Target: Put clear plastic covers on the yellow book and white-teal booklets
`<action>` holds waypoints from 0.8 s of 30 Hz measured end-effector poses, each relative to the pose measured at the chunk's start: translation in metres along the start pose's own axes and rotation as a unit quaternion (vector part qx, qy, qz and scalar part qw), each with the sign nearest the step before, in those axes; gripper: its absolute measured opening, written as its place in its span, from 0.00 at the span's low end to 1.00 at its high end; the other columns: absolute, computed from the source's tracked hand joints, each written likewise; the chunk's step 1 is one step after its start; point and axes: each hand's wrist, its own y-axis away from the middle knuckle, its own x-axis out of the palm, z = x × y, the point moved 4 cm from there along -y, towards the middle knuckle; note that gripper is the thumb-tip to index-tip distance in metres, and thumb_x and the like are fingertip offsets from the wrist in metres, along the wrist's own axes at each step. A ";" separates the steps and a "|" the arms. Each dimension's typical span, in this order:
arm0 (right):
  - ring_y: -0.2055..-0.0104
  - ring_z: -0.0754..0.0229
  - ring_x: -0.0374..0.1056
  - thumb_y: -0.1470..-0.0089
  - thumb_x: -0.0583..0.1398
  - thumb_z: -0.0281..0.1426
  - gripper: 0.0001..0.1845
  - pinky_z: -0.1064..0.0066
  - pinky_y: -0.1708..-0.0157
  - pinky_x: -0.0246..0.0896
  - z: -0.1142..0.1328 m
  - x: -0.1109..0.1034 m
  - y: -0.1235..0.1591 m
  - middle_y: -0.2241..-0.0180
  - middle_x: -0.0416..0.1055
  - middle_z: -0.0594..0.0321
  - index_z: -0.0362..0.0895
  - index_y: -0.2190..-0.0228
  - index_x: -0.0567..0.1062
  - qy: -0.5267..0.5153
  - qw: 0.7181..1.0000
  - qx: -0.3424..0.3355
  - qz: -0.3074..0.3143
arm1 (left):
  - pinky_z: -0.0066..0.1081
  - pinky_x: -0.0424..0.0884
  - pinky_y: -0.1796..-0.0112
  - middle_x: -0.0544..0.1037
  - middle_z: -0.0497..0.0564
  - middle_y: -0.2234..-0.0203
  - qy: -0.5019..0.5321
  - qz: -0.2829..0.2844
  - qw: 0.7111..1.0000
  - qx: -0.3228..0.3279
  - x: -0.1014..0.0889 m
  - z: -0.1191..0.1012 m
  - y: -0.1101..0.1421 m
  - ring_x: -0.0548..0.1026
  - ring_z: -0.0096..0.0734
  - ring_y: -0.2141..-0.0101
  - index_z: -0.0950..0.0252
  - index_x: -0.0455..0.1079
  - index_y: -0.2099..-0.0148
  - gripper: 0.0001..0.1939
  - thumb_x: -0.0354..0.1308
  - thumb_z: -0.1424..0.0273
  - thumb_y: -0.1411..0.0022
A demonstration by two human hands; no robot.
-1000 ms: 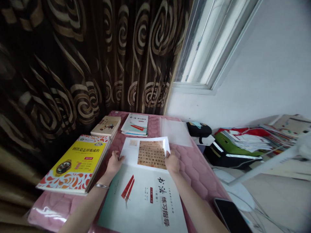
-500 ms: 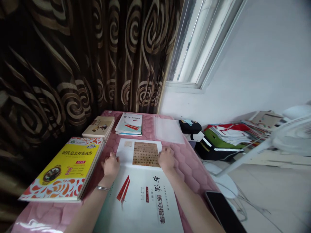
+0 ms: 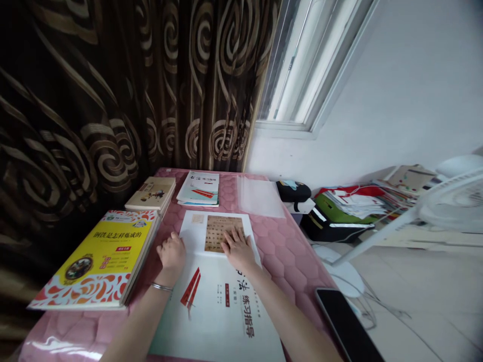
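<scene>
In the head view, the calligraphy booklet (image 3: 211, 311) lies on the pink quilted desk (image 3: 289, 266), centred in front of the person; directions are taken from its middle. Its long axis runs from six to twelve o'clock, its near end cut off by the view. The white panel with a brown picture of script (image 3: 215, 234) points to twelve; the pale green cover panel, its title a column along the three o'clock side, points to six. The seam between them runs nine to three. At ten, the left hand (image 3: 172, 251) is curled at the booklet's edge; whether it pinches the paper cannot be told. At one, the right hand (image 3: 238, 250) lies flat on the script, fingers spread. A yellow book (image 3: 101, 246) lies between nine and ten, a beige book (image 3: 149, 193) at half past ten, smaller booklets (image 3: 199, 188) near twelve, a translucent sheet (image 3: 260, 196) at one, a phone (image 3: 347, 324) between three and four.
</scene>
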 end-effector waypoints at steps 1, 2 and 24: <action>0.29 0.48 0.33 0.34 0.41 0.46 0.31 0.46 0.35 0.26 0.000 0.001 0.000 0.30 0.40 0.58 0.50 0.34 0.55 0.000 1.000 0.002 0.004 | 0.46 0.66 0.56 0.77 0.69 0.58 -0.013 -0.022 1.000 0.002 -0.001 -0.001 0.001 0.76 0.50 0.56 0.75 0.67 0.45 0.21 0.39 0.72 0.31; 0.29 0.48 0.33 0.34 0.41 0.46 0.31 0.46 0.34 0.26 0.000 0.001 0.000 0.30 0.41 0.58 0.51 0.34 0.55 0.000 1.000 0.003 0.005 | 0.47 0.66 0.55 0.76 0.69 0.54 -0.026 -0.043 0.999 0.009 -0.002 -0.004 0.003 0.75 0.51 0.54 0.74 0.67 0.44 0.21 0.39 0.73 0.32; 0.29 0.52 0.35 0.33 0.39 0.40 0.28 0.49 0.34 0.29 0.000 0.002 0.005 0.30 0.41 0.64 0.53 0.34 0.54 0.023 1.000 0.004 -0.011 | 0.49 0.41 0.35 0.46 0.51 0.31 0.005 0.116 0.960 0.253 0.019 -0.036 0.003 0.46 0.38 0.32 0.59 0.46 0.29 0.29 0.38 0.62 0.29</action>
